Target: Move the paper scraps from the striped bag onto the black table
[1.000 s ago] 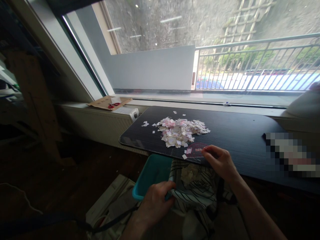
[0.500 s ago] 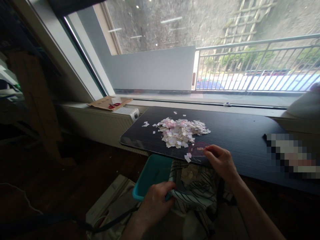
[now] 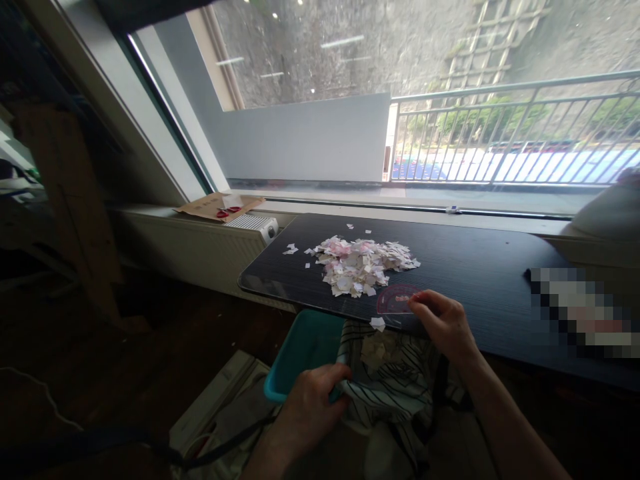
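Note:
My right hand (image 3: 445, 323) pinches one end of a clear pink protractor (image 3: 393, 300), which is over the table near its front edge. Just beyond it lies a heap of small white and pinkish paper scraps (image 3: 355, 267). A few paper pieces (image 3: 377, 324) are at the table's edge, below the protractor. Under that edge, my left hand (image 3: 317, 397) grips the rim of a striped cloth bag (image 3: 395, 393) with its fingers closed. The bag's mouth faces up, and pale paper scraps (image 3: 377, 350) show inside it.
A teal plastic bin (image 3: 295, 353) stands left of the bag, under the dark table (image 3: 480, 267). Red-handled scissors (image 3: 229, 212) lie on brown cardboard (image 3: 200, 205) on the windowsill. A radiator (image 3: 210, 250) is beside the table, and a pixelated item (image 3: 580, 310) lies at right.
The paper pieces by the protractor have dropped slightly, down to the table's edge. The protractor has shifted only a little. My left hand stays on the bag's rim.

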A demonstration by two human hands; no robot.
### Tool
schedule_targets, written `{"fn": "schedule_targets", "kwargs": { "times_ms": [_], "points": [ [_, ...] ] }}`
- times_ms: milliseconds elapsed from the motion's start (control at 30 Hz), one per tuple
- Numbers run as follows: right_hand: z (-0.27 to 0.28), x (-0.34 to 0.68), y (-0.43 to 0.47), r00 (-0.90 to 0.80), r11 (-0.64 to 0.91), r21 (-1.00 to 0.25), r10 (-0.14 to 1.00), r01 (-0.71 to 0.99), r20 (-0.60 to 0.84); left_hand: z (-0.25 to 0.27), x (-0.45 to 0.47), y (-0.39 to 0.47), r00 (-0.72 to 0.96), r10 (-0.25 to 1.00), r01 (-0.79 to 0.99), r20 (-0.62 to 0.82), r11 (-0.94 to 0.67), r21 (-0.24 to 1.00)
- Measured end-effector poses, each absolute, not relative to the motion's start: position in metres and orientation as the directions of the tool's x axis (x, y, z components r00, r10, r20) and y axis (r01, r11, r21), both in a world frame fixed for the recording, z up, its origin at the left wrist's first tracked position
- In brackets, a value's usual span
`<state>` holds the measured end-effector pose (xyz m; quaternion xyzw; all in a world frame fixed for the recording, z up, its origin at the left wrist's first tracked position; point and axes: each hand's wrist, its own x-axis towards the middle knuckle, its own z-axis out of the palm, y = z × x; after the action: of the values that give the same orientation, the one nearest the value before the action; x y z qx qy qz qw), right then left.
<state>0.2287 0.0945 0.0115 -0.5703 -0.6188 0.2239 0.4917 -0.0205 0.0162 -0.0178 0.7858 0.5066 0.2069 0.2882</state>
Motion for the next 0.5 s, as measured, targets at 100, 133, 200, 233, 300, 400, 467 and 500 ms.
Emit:
{"fn": "schedule_targets", "kwargs": {
  "times_ms": [100,133,200,233,300,400,467,500],
  "points": [
    [0.0118,0.2285,0.0942,0.159,0.233,-0.836,0.922,0.497,0.352,-0.0173,-0.0207,0.0159,0.404,0.914,0.674,0.03,-0.319,0.667],
    [0.0122,0.2284,0.0938,0.142,0.232,-0.832,0.928,0.504,0.345,-0.017,-0.0208,0.0159,0.404,0.914,0.674,0.03,-0.319,0.667],
    [0.0133,0.2285,0.0926,0.091,0.248,-0.832,0.938,0.496,0.334,-0.0162,-0.0208,0.0159,0.402,0.915,0.675,0.027,-0.316,0.667],
    [0.014,0.2287,0.092,0.077,0.258,-0.837,0.94,0.484,0.333,-0.0159,-0.0207,0.016,0.4,0.916,0.676,0.026,-0.314,0.666],
    [0.0147,0.2288,0.0917,0.09,0.267,-0.847,0.935,0.46,0.344,-0.0155,-0.0206,0.0163,0.397,0.918,0.68,0.02,-0.308,0.665],
    [0.0129,0.2282,0.0948,0.184,0.239,-0.851,0.915,0.468,0.358,-0.0163,-0.0203,0.0165,0.4,0.917,0.685,0.014,-0.309,0.66],
    [0.0095,0.2274,0.0987,0.205,0.217,-0.842,0.912,0.493,0.355,-0.0175,-0.0204,0.0165,0.406,0.914,0.686,0.017,-0.316,0.656],
    [0.0077,0.227,0.1006,0.192,0.212,-0.834,0.917,0.509,0.351,-0.0181,-0.0204,0.0165,0.407,0.913,0.685,0.02,-0.32,0.654]
  ]
}}
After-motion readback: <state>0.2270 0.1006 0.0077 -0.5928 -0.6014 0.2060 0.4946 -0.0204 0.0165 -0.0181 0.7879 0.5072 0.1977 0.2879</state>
